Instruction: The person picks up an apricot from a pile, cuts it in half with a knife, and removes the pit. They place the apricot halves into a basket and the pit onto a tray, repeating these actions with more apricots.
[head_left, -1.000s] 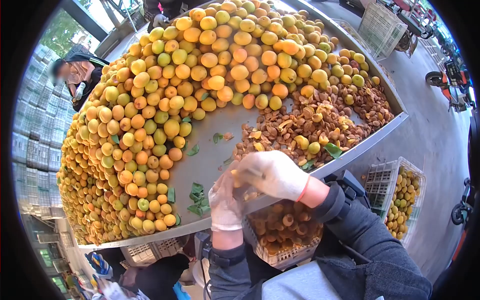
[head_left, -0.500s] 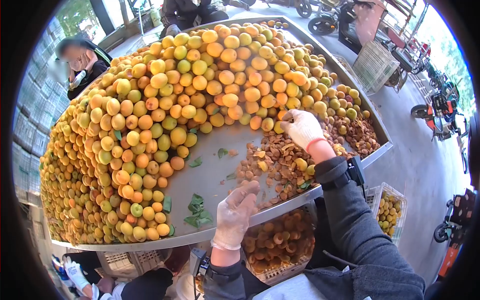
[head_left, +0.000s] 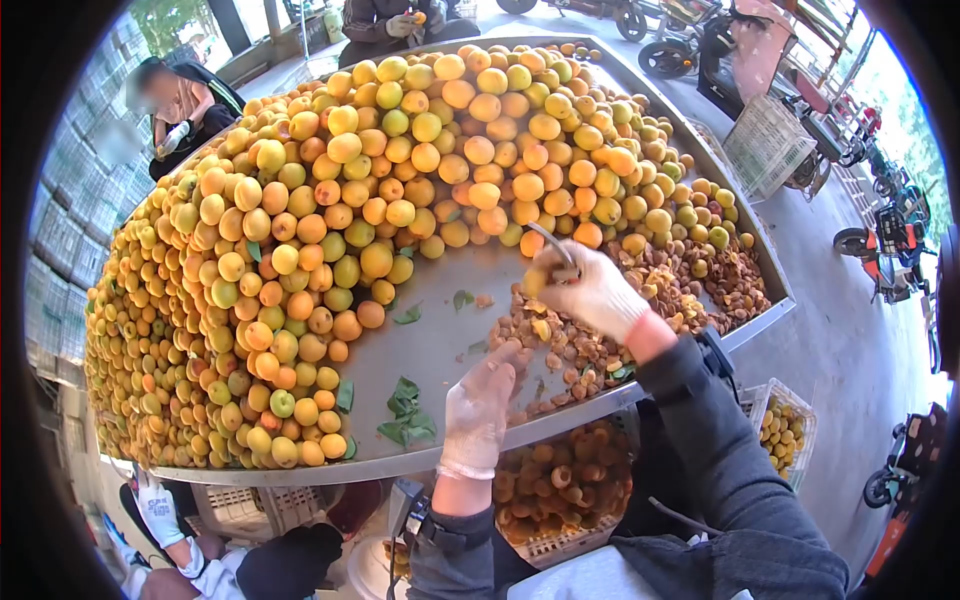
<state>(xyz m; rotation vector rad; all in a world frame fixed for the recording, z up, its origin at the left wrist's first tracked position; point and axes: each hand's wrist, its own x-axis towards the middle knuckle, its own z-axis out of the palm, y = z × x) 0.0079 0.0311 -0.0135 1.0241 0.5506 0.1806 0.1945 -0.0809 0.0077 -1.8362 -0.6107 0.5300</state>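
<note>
My right hand [head_left: 592, 288], in a whitish glove, is closed on a curved metal tool [head_left: 552, 243] that sticks up past the fingers. A yellow apricot [head_left: 533, 283] shows at its fingertips, partly hidden and blurred. Below that hand lies a heap of brown apricot pits [head_left: 590, 362] mixed with bits of flesh. My left hand [head_left: 478, 405], also gloved, hovers over the table's near rim, fingers stretched out and nothing visible in them. A large mound of whole apricots [head_left: 330, 200] covers most of the metal table [head_left: 455, 335].
Green leaves [head_left: 405, 415] lie on the metal. Beneath the rim stands a crate [head_left: 560, 545] of split apricots; another crate [head_left: 790, 440] of apricots is at right. A gloved co-worker's hand [head_left: 157, 508] shows lower left. Two people [head_left: 185, 115] [head_left: 390, 25] sit beyond the mound. Scooters [head_left: 890, 240] stand at right.
My right hand has drawn back from the mound's edge, down and left toward my left hand, with an apricot now at its fingertips. My left hand has risen slightly; the view has shifted a little.
</note>
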